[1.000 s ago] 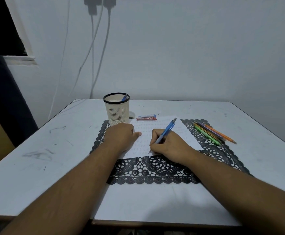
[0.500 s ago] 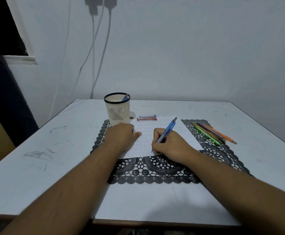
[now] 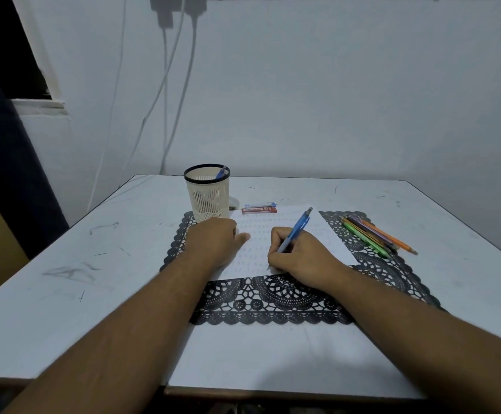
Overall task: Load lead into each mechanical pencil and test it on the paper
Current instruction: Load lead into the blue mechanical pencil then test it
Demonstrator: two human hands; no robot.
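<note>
Blue mechanical pencil (image 3: 295, 230) is resting tip-down on white paper (image 3: 330, 234), gripped by the right hand (image 3: 303, 258); the left hand (image 3: 213, 242), loosely curled, is pressing the sheet. Beige mesh cup (image 3: 207, 194) near the table's far edge is holding another blue pencil (image 3: 221, 172).

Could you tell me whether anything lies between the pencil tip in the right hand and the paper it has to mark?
Nothing visible does. The right hand holds the blue pencil tip-down on the paper; the left hand rests beside it.

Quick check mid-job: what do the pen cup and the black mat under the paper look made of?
Pen cup: seemingly moulded plastic, matte cream lattice wall with open slots and a black rim. Black mat: looks like cut-out vinyl or plastic imitating lace, lying flat with crisp scalloped edges; it could be fabric, the view leaves that open.
</note>
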